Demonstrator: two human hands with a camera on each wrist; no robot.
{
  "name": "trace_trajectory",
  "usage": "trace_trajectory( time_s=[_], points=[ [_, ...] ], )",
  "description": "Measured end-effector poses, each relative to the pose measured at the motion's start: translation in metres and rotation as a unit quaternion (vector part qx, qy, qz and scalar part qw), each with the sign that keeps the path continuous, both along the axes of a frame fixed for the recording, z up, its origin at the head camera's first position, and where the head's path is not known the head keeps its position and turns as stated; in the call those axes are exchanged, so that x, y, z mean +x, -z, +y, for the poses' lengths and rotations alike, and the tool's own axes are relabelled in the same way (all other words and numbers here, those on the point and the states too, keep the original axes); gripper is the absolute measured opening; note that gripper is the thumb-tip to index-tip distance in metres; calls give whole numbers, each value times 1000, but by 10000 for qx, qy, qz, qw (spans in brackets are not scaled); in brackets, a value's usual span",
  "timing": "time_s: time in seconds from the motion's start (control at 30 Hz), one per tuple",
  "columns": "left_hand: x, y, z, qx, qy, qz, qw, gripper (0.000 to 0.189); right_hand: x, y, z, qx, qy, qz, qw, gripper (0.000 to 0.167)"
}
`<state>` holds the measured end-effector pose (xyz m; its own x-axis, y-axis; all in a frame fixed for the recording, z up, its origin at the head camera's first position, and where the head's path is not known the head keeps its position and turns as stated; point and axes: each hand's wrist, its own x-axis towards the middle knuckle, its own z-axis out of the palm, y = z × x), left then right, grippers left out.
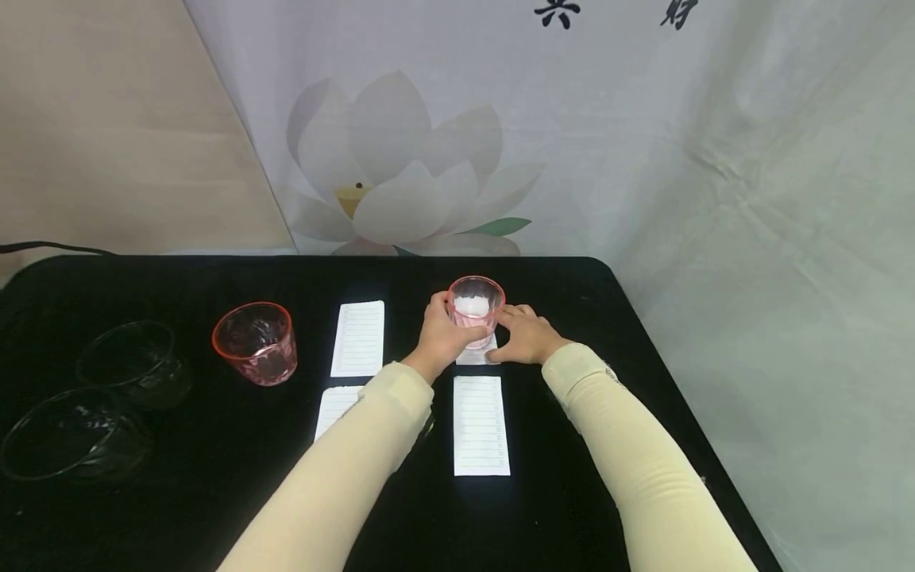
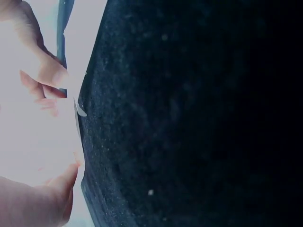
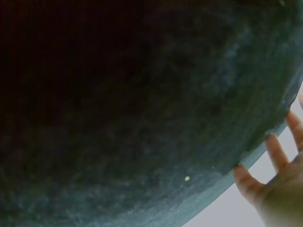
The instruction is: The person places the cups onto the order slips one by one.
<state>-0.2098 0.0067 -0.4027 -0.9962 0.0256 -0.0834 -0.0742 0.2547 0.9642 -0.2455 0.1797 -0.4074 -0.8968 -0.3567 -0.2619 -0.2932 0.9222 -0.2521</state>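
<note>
A pink glass with a red rim (image 1: 475, 310) stands over the far end of the right column of paper slips. My left hand (image 1: 445, 338) grips it from the left, thumb across its near side and fingers behind. On the other side, my right hand (image 1: 527, 338) has its fingertips right at the glass wall, with the thumb down by the lined paper slip (image 1: 472, 357) under the glass. The right wrist view shows the fingers (image 3: 274, 151) of that hand spread. Glare in the left wrist view washes out the glass between both hands.
A second pink glass (image 1: 268, 349) stands to the left. Two clear glasses (image 1: 136, 365) are farther left. Lined slips lie at the far left (image 1: 358, 338), near left (image 1: 336, 405) and near right (image 1: 481, 425). A curtain (image 1: 608, 159) hangs behind the black table (image 1: 572, 477).
</note>
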Motion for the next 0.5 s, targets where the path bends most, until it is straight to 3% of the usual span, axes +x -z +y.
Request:
trace_trajectory(
  time_s=[0.5],
  points=[
    [-1, 1, 0, -292, 88, 34, 9995, 92, -1, 3, 5, -255, 50, 108, 9996, 89]
  ],
)
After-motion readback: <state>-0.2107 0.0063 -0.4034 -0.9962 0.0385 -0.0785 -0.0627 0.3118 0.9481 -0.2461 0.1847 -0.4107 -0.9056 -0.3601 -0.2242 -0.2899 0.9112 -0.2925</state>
